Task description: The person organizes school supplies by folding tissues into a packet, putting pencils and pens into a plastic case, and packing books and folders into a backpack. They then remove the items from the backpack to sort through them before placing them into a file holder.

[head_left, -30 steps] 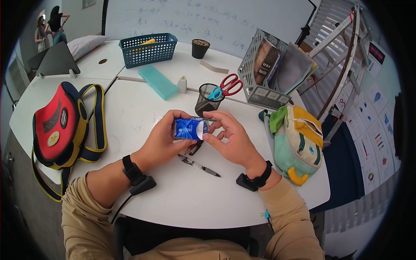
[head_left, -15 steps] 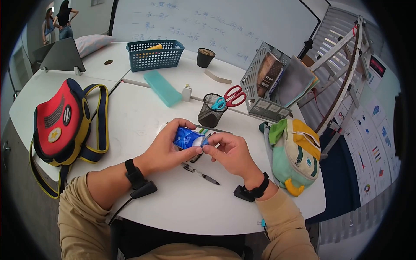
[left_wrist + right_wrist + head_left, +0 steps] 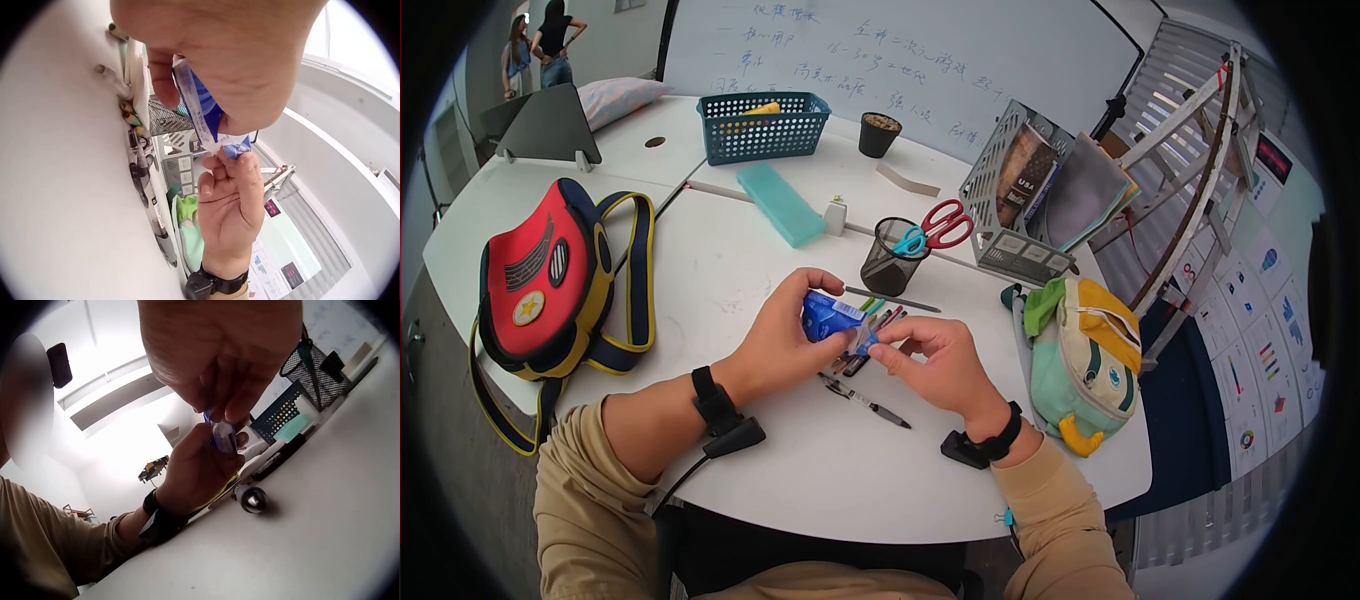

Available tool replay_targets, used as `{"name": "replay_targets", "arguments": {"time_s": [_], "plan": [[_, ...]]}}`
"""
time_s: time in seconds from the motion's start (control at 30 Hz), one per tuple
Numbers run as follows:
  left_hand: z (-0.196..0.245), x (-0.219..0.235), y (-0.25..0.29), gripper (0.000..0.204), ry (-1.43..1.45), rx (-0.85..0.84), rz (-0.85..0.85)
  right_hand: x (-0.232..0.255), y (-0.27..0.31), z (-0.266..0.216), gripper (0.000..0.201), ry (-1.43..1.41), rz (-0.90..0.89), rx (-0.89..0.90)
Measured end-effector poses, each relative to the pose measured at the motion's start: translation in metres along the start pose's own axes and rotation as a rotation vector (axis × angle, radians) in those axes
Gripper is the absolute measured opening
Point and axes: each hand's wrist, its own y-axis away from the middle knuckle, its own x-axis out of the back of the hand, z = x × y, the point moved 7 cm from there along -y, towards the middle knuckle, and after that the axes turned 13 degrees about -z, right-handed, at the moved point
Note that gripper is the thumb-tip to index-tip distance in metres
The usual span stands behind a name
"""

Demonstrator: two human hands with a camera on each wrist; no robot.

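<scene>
My L hand grips the blue pack, on my side of the cup & a bit L of it. My R hand pinches the pack's end w/ thumb & finger. Pen lies btwn me & cup; basket behind it, L; backpack to its R.

Above the table, a packet was held between the left hand and the right hand, with a pen laid in front and a cup, holding scissors, set behind. The hands were flanked by a bag at left and a backpack at right. Farther back, a basket, a pot and a file rack were ranged from left to right.
</scene>
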Motion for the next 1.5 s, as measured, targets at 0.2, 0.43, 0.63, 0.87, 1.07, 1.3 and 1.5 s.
{"name": "replay_targets", "arguments": {"time_s": [0.2, 0.43, 0.63, 0.87, 1.07, 1.3, 1.5], "plan": [[0.002, 0.006, 0.0, 0.062, -0.061, -0.023, 0.029, 0.006, -0.002, 0.016, 0.017, -0.127, 0.091, -0.083], [0.025, -0.001, 0.002, 0.086, -0.096, -0.045, -0.118, 0.009, -0.006, 0.013, 0.026, -0.263, 0.119, -0.073], [0.01, 0.012, -0.009, 0.076, -0.175, -0.234, -0.01, 0.013, -0.01, 0.007, 0.03, -0.3, 0.097, -0.023], [-0.007, 0.039, -0.011, 0.067, 0.074, -0.126, 0.195, 0.001, -0.027, 0.002, 0.037, 0.302, -0.152, -0.066], [-0.01, 0.052, -0.006, 0.067, -0.043, -0.177, 0.381, -0.02, -0.054, -0.005, 0.035, 0.523, -0.355, 0.181], [-0.007, 0.06, -0.001, 0.064, -0.087, -0.116, 0.46, -0.031, -0.08, 0.013, 0.033, 0.56, -0.531, 0.082], [-0.011, 0.058, -0.002, 0.065, -0.057, -0.126, 0.456, -0.031, -0.077, -0.003, 0.036, 0.521, -0.487, -0.038]]}}
